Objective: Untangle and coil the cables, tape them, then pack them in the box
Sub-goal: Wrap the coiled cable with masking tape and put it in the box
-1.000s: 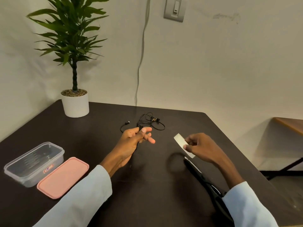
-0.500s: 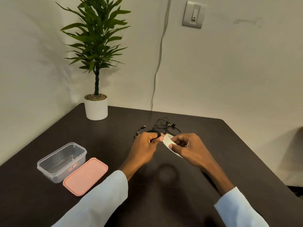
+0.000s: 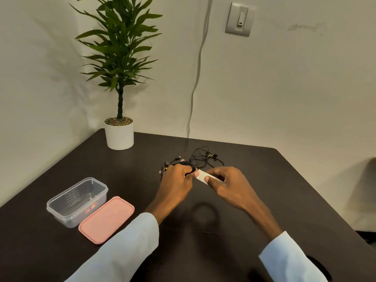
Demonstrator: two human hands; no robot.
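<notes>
Above the dark tabletop, left hand fingers clamp a coiled black cable, right hand fingers pinch white tape against it; the clear box label is unreadable.

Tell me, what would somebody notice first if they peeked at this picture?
Probably the two hands in the middle of the dark table: the left hand grips a coiled black cable while the right hand pinches a white strip of tape against it. Next, the tall potted plant at the back left corner.
</notes>
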